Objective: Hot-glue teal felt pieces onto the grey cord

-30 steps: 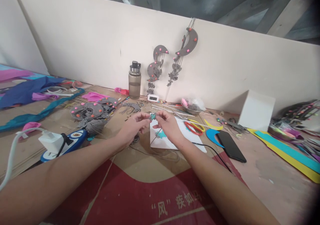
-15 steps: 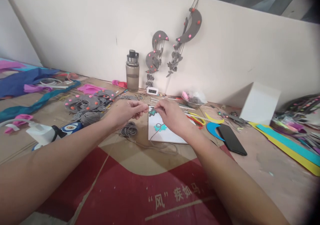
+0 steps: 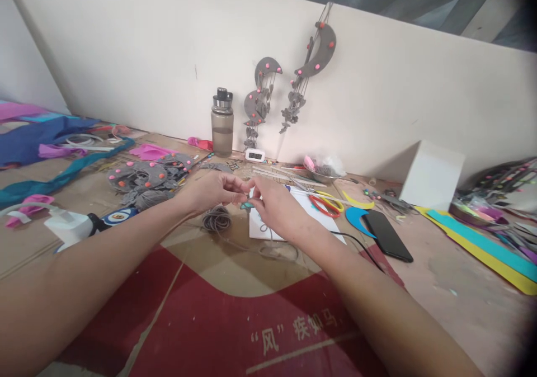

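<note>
My left hand (image 3: 213, 191) and my right hand (image 3: 274, 205) meet over a white board (image 3: 308, 202), fingertips touching. Pinched between them is a small teal cut-out piece (image 3: 246, 205), mostly covered by the fingers. Both hands are closed on it; whether a cord end is also held cannot be made out. Below my left hand lies a coil of grey cord (image 3: 216, 218). Its loose strand (image 3: 279, 250) loops across the table and curls up on the board under my right hand.
Beyond the hands stand a water bottle (image 3: 222, 124) and a small white clock (image 3: 254, 154). Orange-handled scissors (image 3: 325, 205), a blue crescent (image 3: 358, 222) and a black phone (image 3: 388, 236) lie to the right. Grey crescents with pink dots (image 3: 142, 175) pile at left; a charger (image 3: 69, 227) sits nearer.
My hands have come together, my right hand shifting left and slightly down. The teal piece is now more hidden by fingers, and the teal shape on the board is covered. The view tilted slightly.
</note>
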{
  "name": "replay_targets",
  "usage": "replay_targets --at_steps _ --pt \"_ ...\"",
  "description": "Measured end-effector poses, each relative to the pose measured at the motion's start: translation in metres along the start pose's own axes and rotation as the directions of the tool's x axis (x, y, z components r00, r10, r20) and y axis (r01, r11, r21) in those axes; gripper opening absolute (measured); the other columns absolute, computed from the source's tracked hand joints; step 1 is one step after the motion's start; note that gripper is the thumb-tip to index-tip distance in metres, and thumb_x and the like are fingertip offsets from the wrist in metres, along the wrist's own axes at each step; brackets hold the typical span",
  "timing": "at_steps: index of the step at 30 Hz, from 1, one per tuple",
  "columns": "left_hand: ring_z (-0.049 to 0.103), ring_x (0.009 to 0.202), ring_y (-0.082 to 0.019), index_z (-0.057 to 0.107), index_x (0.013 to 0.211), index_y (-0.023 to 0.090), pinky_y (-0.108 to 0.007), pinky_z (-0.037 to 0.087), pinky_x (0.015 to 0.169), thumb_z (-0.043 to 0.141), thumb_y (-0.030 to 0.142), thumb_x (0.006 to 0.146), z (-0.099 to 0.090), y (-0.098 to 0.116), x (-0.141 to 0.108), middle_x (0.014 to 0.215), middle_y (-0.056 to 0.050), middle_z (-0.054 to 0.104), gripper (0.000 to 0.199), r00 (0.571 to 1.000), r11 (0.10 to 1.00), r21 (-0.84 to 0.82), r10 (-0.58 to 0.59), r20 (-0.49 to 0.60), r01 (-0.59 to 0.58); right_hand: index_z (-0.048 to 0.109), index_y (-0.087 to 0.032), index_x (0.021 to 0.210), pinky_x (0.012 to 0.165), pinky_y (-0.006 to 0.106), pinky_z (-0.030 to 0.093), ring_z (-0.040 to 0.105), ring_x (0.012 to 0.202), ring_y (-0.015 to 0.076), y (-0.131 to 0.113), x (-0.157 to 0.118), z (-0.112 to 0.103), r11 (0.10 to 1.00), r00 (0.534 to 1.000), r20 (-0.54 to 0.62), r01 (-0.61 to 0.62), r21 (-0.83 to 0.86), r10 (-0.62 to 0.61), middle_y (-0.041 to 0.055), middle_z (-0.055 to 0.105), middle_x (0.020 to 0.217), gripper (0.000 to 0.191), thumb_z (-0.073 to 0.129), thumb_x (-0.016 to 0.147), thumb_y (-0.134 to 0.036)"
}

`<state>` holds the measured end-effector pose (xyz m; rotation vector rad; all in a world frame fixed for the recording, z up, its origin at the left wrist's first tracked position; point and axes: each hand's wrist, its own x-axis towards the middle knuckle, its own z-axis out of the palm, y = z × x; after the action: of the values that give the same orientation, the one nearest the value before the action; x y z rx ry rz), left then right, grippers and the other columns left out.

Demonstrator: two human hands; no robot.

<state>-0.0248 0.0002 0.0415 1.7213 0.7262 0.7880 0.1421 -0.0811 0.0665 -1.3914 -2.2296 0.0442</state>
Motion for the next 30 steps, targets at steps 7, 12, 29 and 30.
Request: replay_targets --at_steps 7,12,29,30 --pt "0.058 0.056 -0.017 0.071 0.066 0.018 -0.022 0.037 0.046 0.078 0.026 0.05 -0.002 0.002 -0.002 0.059 -0.003 0.066 0.019 0.958 0.994 0.046 0.109 -0.266 -0.1 0.059 -0.02 0.087 0.062 0.023 0.037 0.055 0.068 0.0109 0.018 0.003 -0.033 0.987 0.992 0.125 -0.028 0.16 0.008 -0.0001 0.063 0.08 0.027 0.042 0.09 -0.04" --pt "0.058 0.062 -0.015 0.071 0.076 0.018 -0.023 0.04 0.054 0.073 0.035 0.059 -0.002 0.007 -0.006 0.07 -0.003 0.068 0.024 0.977 0.988 0.133 0.102 -0.189 -0.077 0.062 -0.013 0.082 0.064 0.025 0.038 0.059 0.074 0.0166 0.067 0.007 -0.02 0.876 0.902 -0.003 -0.42 -0.237 0.432 0.0095 0.066 0.08 0.034 0.042 0.088 -0.039" --pt "0.048 0.053 -0.008 0.066 0.076 0.017 -0.021 0.036 0.051 0.071 0.034 0.065 0.0 -0.002 -0.003 0.064 0.0 0.059 0.02 0.987 0.998 0.034 0.054 -0.154 -0.049 0.054 0.002 0.109 0.087 0.034 0.041 0.053 0.108 0.0314 0.082 0.001 -0.009 0.694 0.81 -0.096 -0.551 -0.464 0.579 0.0266 0.057 0.111 0.036 0.043 0.082 -0.02" --pt "0.048 0.053 -0.008 0.066 0.075 0.017 -0.021 0.036 0.051 0.071 0.033 0.065 0.0 -0.003 -0.003 0.063 0.0 0.058 0.02 0.986 0.998 0.027 0.053 -0.16 -0.049 0.056 0.001 0.107 0.086 0.034 0.042 0.055 0.107 0.0313 0.084 -0.002 -0.009 0.687 0.802 -0.089 -0.559 -0.464 0.591 0.0264 0.058 0.109 0.035 0.044 0.081 -0.019"
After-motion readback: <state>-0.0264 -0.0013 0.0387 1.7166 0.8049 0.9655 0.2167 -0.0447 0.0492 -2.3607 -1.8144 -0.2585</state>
